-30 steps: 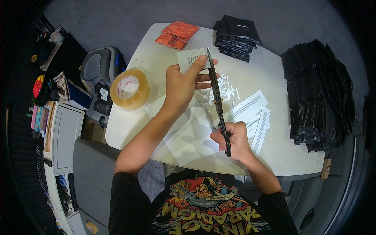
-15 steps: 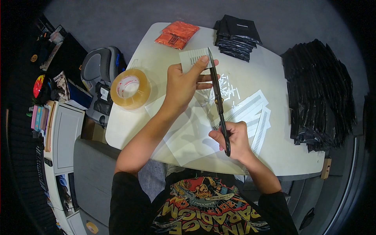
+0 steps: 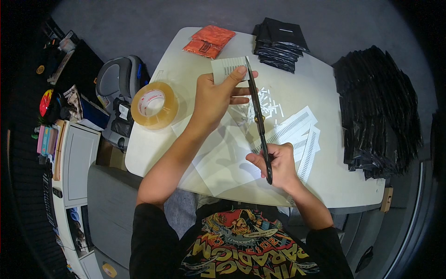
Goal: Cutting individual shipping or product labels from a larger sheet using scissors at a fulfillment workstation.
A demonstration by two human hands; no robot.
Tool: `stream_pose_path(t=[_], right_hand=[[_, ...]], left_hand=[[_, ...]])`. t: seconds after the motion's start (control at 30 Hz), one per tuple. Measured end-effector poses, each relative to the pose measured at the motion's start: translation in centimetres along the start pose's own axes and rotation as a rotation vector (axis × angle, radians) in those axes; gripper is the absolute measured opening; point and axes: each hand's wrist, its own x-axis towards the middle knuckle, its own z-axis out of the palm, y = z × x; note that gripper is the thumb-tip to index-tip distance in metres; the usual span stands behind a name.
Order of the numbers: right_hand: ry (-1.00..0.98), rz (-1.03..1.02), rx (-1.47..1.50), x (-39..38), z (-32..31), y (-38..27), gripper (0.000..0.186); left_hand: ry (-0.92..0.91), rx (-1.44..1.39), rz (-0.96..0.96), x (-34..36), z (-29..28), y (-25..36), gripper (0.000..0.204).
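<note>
My left hand [image 3: 216, 95] pinches a printed paper strip [image 3: 226, 68] between thumb and fingers, above the far middle of the table. Black scissors [image 3: 258, 118] are in my right hand [image 3: 278, 167], its fingers wrapped round the handles. The scissor blades look closed or nearly so, at the right end of the strip by my left fingertips. Beneath them, small cut paper slips [image 3: 267, 104] lie in a loose heap. Several longer printed strips [image 3: 290, 129] fan out just beyond my right hand. White blank sheets [image 3: 220, 162] lie under my left forearm.
A big roll of clear tape [image 3: 169, 109] stands at the table's left. Orange packets [image 3: 209, 41] and a stack of black plastic packages [image 3: 281, 42] are along the far edge. A taller pile of black packages [image 3: 378, 111] rises at the right. A grey chair [image 3: 111, 204] is near left.
Both hands, the strip and the scissors have shifted very slightly left. My left fingers have drawn in a little beside the blades. The other things stay where they were.
</note>
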Motion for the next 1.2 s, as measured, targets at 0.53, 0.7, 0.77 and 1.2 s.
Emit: stream_pose_path(t=[0.53, 0.7, 0.77, 1.2], right_hand=[[-0.01, 0.064, 0.058, 0.1, 0.1, -0.4, 0.044], [-0.006, 0.142, 0.357, 0.3, -0.9, 0.0, 0.05], [-0.011, 0.147, 0.484, 0.6, -1.4, 0.3, 0.052], [-0.002, 0.175, 0.489, 0.5, -2.2, -0.1, 0.039]], left_hand=[[0.016, 0.06, -0.064, 0.0, 0.2, 0.1, 0.045], [-0.066, 0.181, -0.15, 0.5, 0.0, 0.3, 0.051], [-0.156, 0.101, -0.263, 0.8, -0.3, -0.1, 0.045], [-0.08, 0.297, -0.068, 0.0, 1.1, -2.4, 0.033]])
